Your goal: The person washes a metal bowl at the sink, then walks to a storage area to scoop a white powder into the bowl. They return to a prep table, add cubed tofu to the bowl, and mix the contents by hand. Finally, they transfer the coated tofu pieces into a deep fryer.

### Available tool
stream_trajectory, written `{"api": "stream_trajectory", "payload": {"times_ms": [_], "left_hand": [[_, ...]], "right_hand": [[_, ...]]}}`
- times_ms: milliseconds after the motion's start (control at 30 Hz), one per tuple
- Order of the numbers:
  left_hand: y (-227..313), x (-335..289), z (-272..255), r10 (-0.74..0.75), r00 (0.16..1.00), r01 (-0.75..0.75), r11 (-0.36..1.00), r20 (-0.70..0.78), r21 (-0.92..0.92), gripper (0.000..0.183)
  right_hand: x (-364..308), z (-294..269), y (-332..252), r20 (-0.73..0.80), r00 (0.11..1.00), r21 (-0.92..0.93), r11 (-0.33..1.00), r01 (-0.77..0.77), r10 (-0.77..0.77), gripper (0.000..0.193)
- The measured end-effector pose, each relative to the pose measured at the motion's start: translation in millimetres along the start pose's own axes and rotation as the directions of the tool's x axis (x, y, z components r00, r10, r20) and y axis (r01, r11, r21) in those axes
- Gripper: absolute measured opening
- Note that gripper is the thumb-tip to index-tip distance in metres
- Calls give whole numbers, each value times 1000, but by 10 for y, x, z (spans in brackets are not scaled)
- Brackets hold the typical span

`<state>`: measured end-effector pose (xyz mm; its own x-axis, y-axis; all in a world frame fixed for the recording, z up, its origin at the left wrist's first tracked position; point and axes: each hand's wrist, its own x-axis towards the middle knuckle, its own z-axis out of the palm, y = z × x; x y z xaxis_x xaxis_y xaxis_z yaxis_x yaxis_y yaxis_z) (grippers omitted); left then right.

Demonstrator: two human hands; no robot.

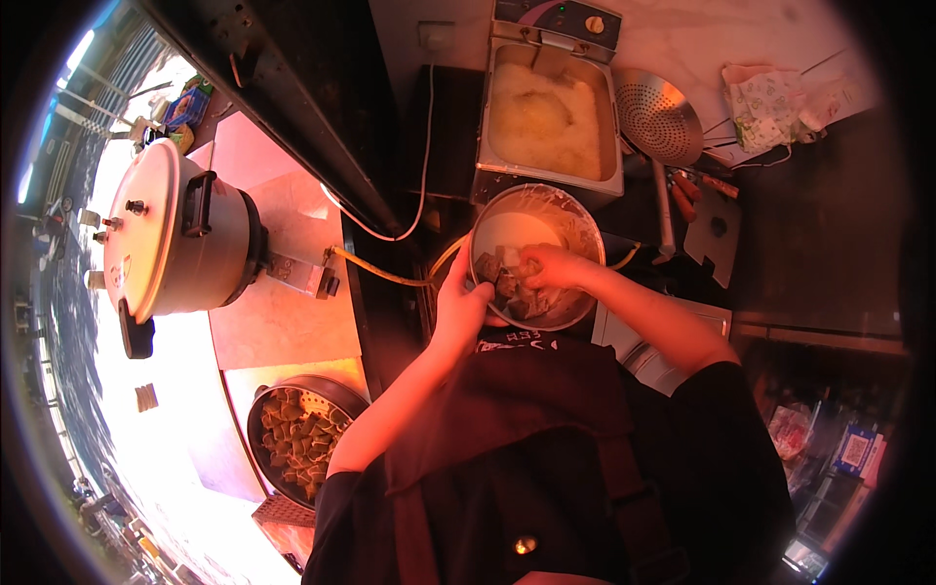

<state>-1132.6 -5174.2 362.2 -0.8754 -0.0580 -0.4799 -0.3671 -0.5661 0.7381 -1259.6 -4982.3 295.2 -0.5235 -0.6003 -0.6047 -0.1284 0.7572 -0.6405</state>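
A round metal bowl point(585, 232) is tilted close in front of my dark apron. Its wall is smeared with a pale coating, and grey-brown food chunks point(509, 283) lie inside. My left hand point(461, 304) grips the bowl's left rim, thumb over the edge. Down in the bowl, among the chunks, is my right hand point(556, 267), its fingers curled together; whatever they hold is hidden. Just beyond the bowl stands a deep fryer point(616, 161), with foamy yellow oil point(546, 117) in its basin.
Right of the fryer lie a perforated skimmer point(658, 115) and red-handled tools point(685, 200). A large pressure cooker point(210, 253) stands on the left counter, near a pan of dark, folded-looking pieces point(302, 439). A yellow hose point(380, 275) runs behind my left hand.
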Motion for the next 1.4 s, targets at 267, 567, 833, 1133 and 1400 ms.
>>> {"api": "stream_trajectory", "payload": {"times_ms": [267, 567, 833, 1133, 1400], "left_hand": [[-12, 4, 16, 50, 999, -50, 999, 22, 2, 82], [7, 24, 56, 13, 1000, -13, 1000, 7, 17, 85], [44, 22, 121, 13, 1000, -14, 993, 12, 120, 84], [58, 36, 148, 31, 1000, -31, 997, 6, 64, 84], [-9, 106, 119, 45, 999, -42, 993, -22, 106, 82]], "right_hand": [[-95, -251, 14, -308, 884, -431, 880, 199, -351, 44], [-102, -212, 0, 223, 965, -521, 819, 241, -141, 45], [-4, -105, 134, -71, 948, -682, 709, 182, -311, 59], [52, -486, -7, -71, 979, -539, 833, 123, -190, 50], [-42, 126, 41, -135, 991, -370, 927, -58, 8, 56]]}}
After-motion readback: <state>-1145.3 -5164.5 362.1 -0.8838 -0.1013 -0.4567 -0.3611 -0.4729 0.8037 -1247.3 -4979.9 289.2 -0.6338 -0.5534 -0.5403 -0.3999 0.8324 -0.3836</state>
